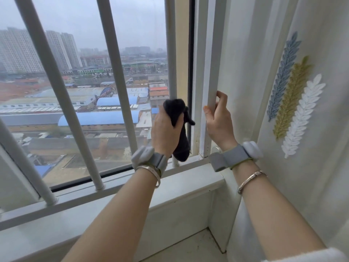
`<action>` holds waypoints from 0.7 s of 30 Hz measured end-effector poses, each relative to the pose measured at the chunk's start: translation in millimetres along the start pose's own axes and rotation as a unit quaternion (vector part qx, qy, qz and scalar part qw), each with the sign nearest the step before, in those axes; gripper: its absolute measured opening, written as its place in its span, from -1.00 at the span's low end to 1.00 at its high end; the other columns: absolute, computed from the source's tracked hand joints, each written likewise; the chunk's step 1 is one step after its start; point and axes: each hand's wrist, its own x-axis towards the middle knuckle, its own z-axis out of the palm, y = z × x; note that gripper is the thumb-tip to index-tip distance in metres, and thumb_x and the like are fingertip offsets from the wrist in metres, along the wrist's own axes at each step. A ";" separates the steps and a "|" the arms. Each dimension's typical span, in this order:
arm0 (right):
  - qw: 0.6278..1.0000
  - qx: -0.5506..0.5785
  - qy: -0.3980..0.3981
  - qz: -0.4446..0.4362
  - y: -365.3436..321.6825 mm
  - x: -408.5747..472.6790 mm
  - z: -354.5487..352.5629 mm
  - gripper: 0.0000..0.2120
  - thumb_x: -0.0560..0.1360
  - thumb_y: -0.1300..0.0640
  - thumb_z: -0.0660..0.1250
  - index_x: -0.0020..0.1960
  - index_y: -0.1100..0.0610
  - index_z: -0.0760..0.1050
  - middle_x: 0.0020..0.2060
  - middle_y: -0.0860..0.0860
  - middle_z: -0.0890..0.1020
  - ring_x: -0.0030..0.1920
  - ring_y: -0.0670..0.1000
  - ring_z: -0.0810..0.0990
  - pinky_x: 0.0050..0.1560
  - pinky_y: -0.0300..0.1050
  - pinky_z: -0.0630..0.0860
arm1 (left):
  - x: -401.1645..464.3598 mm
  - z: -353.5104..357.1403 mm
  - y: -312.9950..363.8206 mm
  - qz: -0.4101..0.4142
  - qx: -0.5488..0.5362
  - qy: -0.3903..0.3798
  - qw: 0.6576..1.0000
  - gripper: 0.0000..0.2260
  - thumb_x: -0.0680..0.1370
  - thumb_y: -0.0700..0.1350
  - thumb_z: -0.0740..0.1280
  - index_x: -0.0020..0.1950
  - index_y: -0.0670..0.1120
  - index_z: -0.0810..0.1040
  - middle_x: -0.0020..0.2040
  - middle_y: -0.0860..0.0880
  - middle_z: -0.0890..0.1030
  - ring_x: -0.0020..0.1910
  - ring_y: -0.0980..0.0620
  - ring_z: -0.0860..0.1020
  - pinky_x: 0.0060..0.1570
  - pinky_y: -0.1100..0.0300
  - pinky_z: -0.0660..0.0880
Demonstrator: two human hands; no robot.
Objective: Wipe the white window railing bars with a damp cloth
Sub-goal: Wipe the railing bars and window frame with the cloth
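Bare forearms reach forward: left hand (166,127) grips a dark cloth (177,118) around a white railing bar (171,53); right hand (219,120) clasps the window frame's edge (209,72).

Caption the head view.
Left hand wipes a railing bar with dark cloth; right hand grips the frame.

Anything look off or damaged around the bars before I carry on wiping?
Nothing broken or askew. Only small dark specks on the white frame low beside the right hand. The left hand holds the dark cloth against the rightmost bar.
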 end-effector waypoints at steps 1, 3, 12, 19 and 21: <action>1.000 0.001 0.003 0.001 -0.8 -0.9 -0.1 -0.64 0.60 0.18 0.16 0.35 0.19 0.16 0.13 0.21 0.54 -0.06 0.12 0.53 -0.25 -0.57 0.32 | -7.7 2.7 -9.4 -0.008 -0.002 -0.018 1.000 -0.69 0.52 -0.06 0.30 0.18 -0.18 0.36 0.01 -0.15 0.56 -0.01 -0.12 0.52 -0.08 0.12 0.39; 1.000 0.005 0.009 0.011 -2.8 -4.6 -1.9 -0.61 0.59 0.18 0.18 0.38 0.17 0.18 0.16 0.14 0.55 0.02 0.08 0.55 -0.17 -0.50 0.35 | -18.2 7.4 -25.7 -0.019 -0.002 -0.049 0.999 -0.69 0.51 -0.05 0.30 0.17 -0.16 0.37 0.01 -0.14 0.58 -0.01 -0.14 0.53 -0.01 -0.02 0.46; 0.997 0.018 0.060 0.041 6.3 -94.3 7.8 -0.64 0.54 0.24 0.23 0.32 0.11 0.33 0.16 -0.07 0.47 0.14 -0.07 0.47 0.16 -0.07 0.47 | -73.3 17.8 -76.2 -0.023 0.178 -0.100 0.979 -0.66 0.53 0.11 0.22 0.12 -0.12 0.42 0.01 -0.10 0.57 0.05 -0.12 0.48 0.04 0.15 0.25; 0.962 0.180 -0.119 0.165 -5.4 -140.6 26.5 -0.82 0.56 0.11 0.26 0.11 -0.12 0.43 -0.02 -0.04 0.56 -0.06 0.04 0.62 -0.14 -0.11 0.62 | -101.1 -2.0 -75.3 0.075 0.143 -0.082 0.984 -0.71 0.52 -0.01 0.29 0.16 -0.14 0.47 0.02 -0.07 0.56 0.00 -0.07 0.44 -0.05 0.21 0.33; 0.930 0.251 -0.145 0.226 -10.0 -146.6 25.5 -0.81 0.55 0.05 0.26 0.16 -0.09 0.42 0.04 -0.02 0.54 -0.01 -0.01 0.61 -0.02 -0.05 0.60 | -110.9 -4.8 -71.1 0.073 0.077 -0.117 0.987 -0.68 0.49 -0.04 0.33 0.21 -0.09 0.46 0.05 -0.02 0.56 0.03 -0.02 0.48 -0.02 0.20 0.39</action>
